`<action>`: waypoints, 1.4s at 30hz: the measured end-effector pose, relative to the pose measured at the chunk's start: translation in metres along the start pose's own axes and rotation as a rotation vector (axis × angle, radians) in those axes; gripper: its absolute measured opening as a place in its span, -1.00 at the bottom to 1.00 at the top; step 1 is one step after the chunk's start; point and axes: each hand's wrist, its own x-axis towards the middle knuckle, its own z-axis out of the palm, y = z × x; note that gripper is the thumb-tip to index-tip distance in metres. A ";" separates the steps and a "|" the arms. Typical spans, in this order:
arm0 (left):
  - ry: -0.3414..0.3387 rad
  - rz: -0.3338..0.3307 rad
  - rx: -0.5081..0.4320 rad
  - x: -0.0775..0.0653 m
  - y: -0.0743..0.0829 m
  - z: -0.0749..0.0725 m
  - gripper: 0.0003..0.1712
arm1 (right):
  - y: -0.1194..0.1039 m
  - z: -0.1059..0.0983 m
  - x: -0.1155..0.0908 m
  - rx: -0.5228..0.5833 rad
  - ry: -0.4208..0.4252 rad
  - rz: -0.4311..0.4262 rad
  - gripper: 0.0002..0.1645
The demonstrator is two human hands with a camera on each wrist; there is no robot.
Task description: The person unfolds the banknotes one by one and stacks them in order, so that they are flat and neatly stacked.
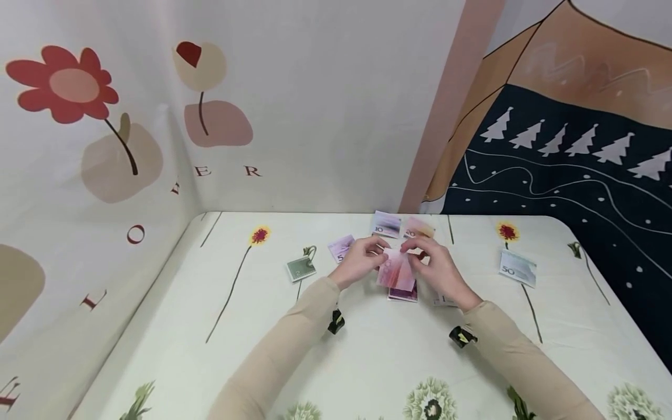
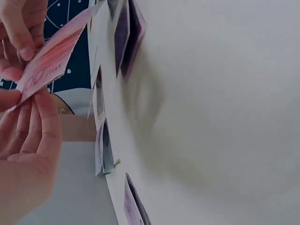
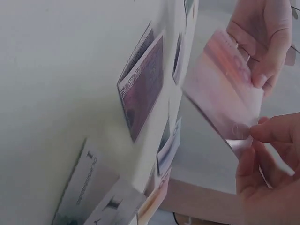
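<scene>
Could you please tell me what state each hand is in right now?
Left hand: closed, pinching the pink banknote.
Right hand: closed, pinching the same pink banknote.

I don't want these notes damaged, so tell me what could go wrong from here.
The left hand and right hand pinch the pink note; pulling unevenly might tear it. If dropped, it could land on the dark purple note below. The right hand might brush the nearby grey note.

A pale backdrop (image 1: pixel 325 105), apparently cloth, carries a red flower (image 1: pixel 73 86) and scattered letters; a pinkish band (image 1: pixel 438 111) divides it from a dark panel (image 1: pixel 619 245) with white trees. The white counter (image 1: pixel 173 315) is flower-printed, softly lit.
</scene>
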 end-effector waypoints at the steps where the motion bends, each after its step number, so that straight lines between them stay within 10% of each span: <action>1: 0.018 0.000 -0.017 -0.001 -0.002 0.000 -0.78 | 0.000 0.001 0.000 -0.016 0.024 -0.015 -0.73; 8: 0.124 0.023 -0.136 -0.007 -0.012 0.004 -0.82 | -0.005 0.007 -0.008 -0.107 0.191 -0.026 -0.75; 16: 0.095 0.087 -0.178 -0.023 0.006 0.011 -0.73 | -0.013 0.016 -0.014 -0.007 0.161 0.064 -0.87; 26: 0.053 0.202 0.022 -0.041 0.029 0.021 -0.66 | -0.020 0.024 -0.013 0.143 0.202 0.241 -0.87; 42: 0.065 0.182 -0.080 -0.026 -0.008 0.031 -0.64 | -0.019 0.024 -0.017 0.298 0.212 0.393 -0.84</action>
